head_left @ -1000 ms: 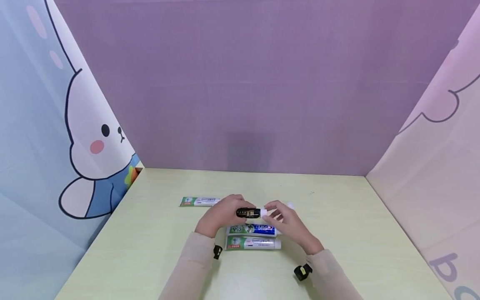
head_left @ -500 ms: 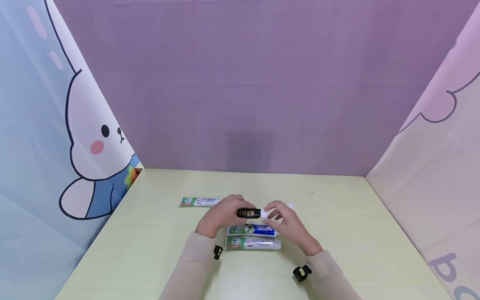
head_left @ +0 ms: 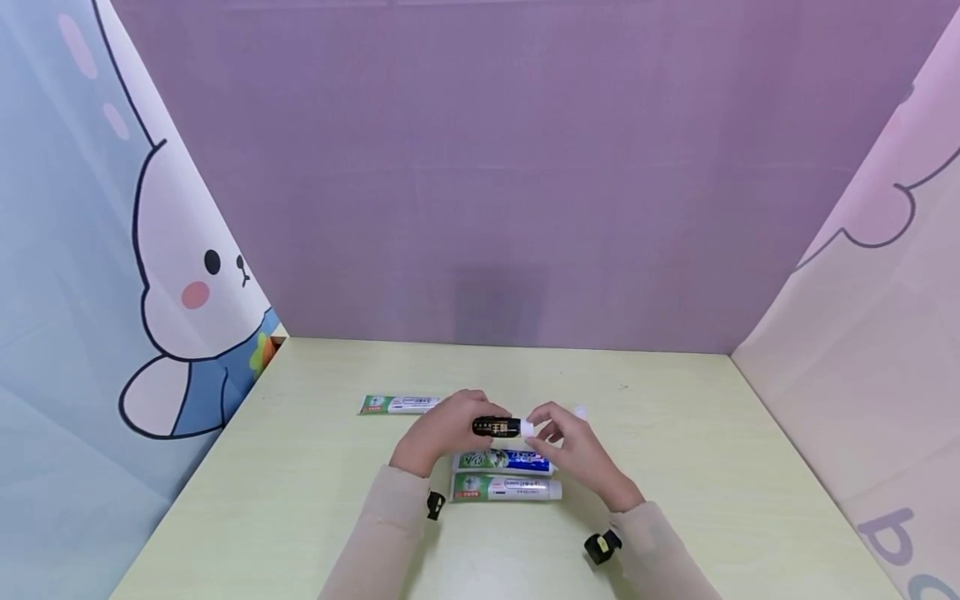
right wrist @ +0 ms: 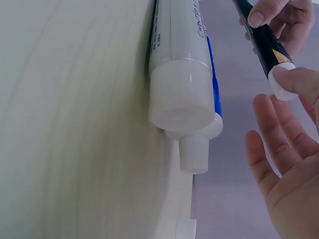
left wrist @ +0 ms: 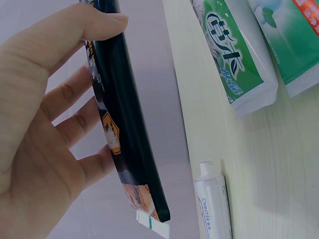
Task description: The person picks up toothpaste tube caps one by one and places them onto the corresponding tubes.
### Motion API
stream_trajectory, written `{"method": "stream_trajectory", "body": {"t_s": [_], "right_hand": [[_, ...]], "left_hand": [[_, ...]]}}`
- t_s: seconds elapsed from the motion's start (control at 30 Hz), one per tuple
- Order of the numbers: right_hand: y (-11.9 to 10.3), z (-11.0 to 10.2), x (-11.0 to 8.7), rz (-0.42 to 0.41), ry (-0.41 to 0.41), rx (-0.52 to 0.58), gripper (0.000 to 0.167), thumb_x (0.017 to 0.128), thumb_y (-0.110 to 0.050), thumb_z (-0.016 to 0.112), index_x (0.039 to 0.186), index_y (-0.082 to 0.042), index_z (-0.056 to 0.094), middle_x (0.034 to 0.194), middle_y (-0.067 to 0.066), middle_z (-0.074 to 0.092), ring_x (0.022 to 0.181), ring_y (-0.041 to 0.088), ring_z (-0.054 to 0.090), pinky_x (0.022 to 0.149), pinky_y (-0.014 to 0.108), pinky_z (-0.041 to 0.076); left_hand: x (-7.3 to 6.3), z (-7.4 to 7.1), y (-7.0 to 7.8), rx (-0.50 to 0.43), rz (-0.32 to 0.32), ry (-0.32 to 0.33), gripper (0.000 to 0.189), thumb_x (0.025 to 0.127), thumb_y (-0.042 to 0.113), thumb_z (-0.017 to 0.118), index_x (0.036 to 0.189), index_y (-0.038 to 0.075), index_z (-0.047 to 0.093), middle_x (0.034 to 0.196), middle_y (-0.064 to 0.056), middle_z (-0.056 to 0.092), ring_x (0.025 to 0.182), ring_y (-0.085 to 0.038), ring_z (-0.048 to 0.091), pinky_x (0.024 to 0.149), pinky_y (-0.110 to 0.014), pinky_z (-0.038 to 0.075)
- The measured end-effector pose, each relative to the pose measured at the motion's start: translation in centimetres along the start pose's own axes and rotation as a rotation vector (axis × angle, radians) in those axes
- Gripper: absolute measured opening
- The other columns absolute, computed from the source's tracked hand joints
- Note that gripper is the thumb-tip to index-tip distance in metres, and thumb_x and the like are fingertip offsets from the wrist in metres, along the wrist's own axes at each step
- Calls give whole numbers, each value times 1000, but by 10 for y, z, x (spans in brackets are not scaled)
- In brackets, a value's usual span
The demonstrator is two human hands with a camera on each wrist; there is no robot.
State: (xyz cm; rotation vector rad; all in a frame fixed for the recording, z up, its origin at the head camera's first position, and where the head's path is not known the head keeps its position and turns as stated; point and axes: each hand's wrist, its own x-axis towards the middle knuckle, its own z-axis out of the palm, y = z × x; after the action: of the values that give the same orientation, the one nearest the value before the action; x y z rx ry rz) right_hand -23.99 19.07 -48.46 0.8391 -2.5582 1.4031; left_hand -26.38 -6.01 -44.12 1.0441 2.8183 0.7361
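A black toothpaste tube with gold lettering is held level above the table, its white cap pointing right. My left hand grips the tube's body between thumb and fingers, as the left wrist view also shows. On the cap, the thumb and fingers of my right hand pinch from the right side, while its other fingers stay spread. Just below the black tube in the head view lies a blue and green toothpaste tube. Nearer still is a green and white toothpaste tube, parallel to it.
Farther back at left, another green and white tube lies partly behind my left hand. A small white cap end shows beyond my right hand. The pale table meets a purple cloth backdrop, with printed curtains either side.
My right hand shifts very slightly at the white cap, its wrist moving a little to the left. The black tube and my left hand stay in place.
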Motion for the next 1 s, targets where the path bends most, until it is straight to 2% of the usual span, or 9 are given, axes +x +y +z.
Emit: {"method": "stream_trajectory", "body": {"t_s": [0.4,0.5,0.7,1.0], "right_hand": [[-1,0,0,46,-12,0,25,96,-22,70,119,-18,61,96,-5,67,82,14,64,74,29,54],[-1,-1,0,48,-16,8,25,97,-24,69,119,-16,61,93,-2,67,79,16,63,72,29,54],[-1,-1,2,107,-39,19,23,100,-32,63,117,-17,62,94,9,69,78,15,62,71,29,53],[-1,0,4,161,-54,16,23,101,-37,60,115,-19,62,94,8,69,79,15,63,70,30,53]], "left_hand": [[0,1,-1,-5,7,7,45,84,9,78,125,27,72,107,13,67,93,-6,56,88,-27,50],[0,1,-2,0,8,6,46,84,9,78,125,27,72,106,13,67,93,-6,56,88,-27,50],[0,1,-2,-8,4,3,45,84,10,78,125,27,72,106,13,67,93,-6,56,88,-27,50],[-1,1,-3,-5,-3,0,46,83,10,79,126,27,72,106,12,66,92,-6,56,88,-27,50]]}}
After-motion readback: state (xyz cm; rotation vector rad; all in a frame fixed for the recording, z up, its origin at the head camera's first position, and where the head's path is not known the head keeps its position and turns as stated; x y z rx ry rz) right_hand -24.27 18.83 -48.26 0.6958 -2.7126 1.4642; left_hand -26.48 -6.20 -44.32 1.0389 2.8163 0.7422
